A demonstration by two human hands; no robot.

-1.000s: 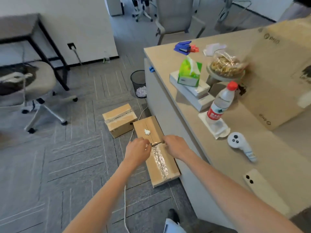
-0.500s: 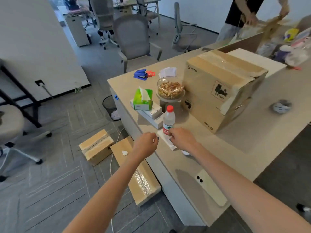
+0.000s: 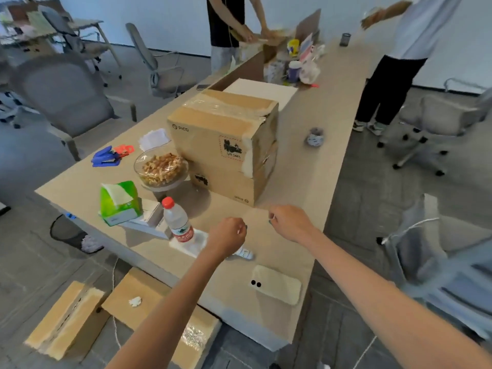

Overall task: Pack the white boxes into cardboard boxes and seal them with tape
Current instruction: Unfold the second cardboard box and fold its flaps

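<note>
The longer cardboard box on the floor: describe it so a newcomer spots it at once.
From the long wooden table, look down to the floor by its near edge, where two cardboard boxes lie side by side. Take the longer box nearest the table; unlike the left box, it carries a small white scrap and crinkled shiny tape.

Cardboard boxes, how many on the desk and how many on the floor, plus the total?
Desk: 1, the big taped carton.
Floor: 2, the small box and the long flat box.
Total: 3.
Far-end cardboard too blurred to count.
</note>
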